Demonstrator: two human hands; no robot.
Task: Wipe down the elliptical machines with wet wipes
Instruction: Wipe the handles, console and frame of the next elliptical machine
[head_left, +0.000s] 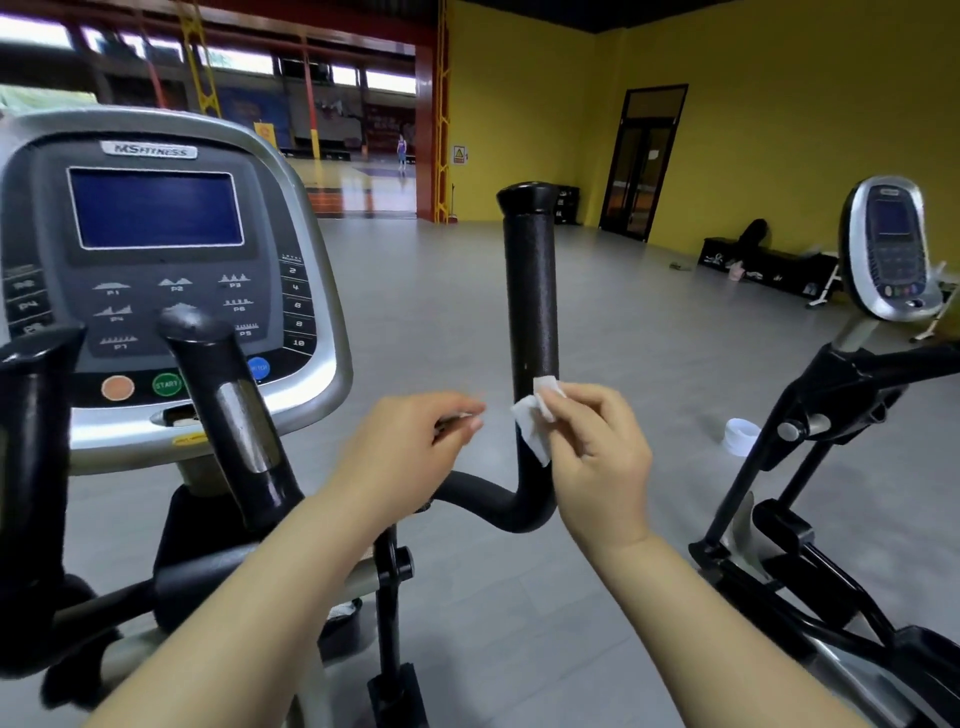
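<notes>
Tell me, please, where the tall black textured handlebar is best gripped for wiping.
Probably wrap the white wet wipe round the upright shaft of the tall black textured handlebar, just above its lower bend, coming from the right, where the right hand pinches the wipe; the shaft is straight, round and unobstructed.

White wet wipe (535, 423) at the elliptical machine's (208, 551) handlebar (532, 291).
The crumpled wipe hung before the lower part of the upright black handlebar, right of the grey console (156, 208).
</notes>
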